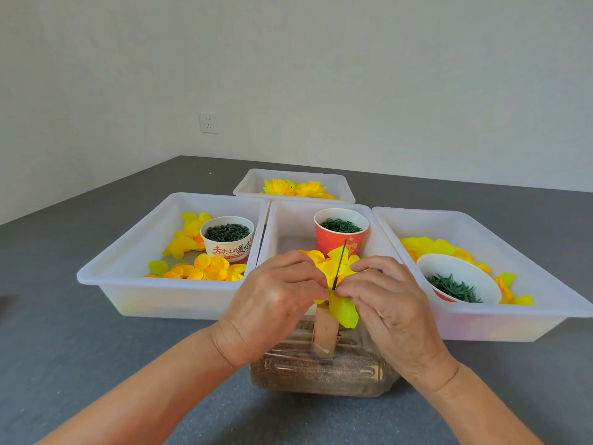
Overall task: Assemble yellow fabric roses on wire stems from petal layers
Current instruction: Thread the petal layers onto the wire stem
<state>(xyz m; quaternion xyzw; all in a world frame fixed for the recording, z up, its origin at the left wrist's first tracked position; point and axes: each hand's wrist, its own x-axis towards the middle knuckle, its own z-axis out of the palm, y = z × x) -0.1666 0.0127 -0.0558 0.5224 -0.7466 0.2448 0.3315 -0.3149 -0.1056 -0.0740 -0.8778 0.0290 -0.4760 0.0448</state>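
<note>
In the head view, at the lower centre of the frame, the left hand (272,303) and the right hand (390,303) are both pinching the yellow petal layers (341,308) around the dark wire stem (339,266), probably to keep the layers centred while they are sliding down it. The stem is standing upright above a brown post (324,330) on a clear container (321,374), which seems to be serving as a holder. Finished roses (293,188) are lying in the far tray (247,184) at the upper centre, away from the loose parts.
</note>
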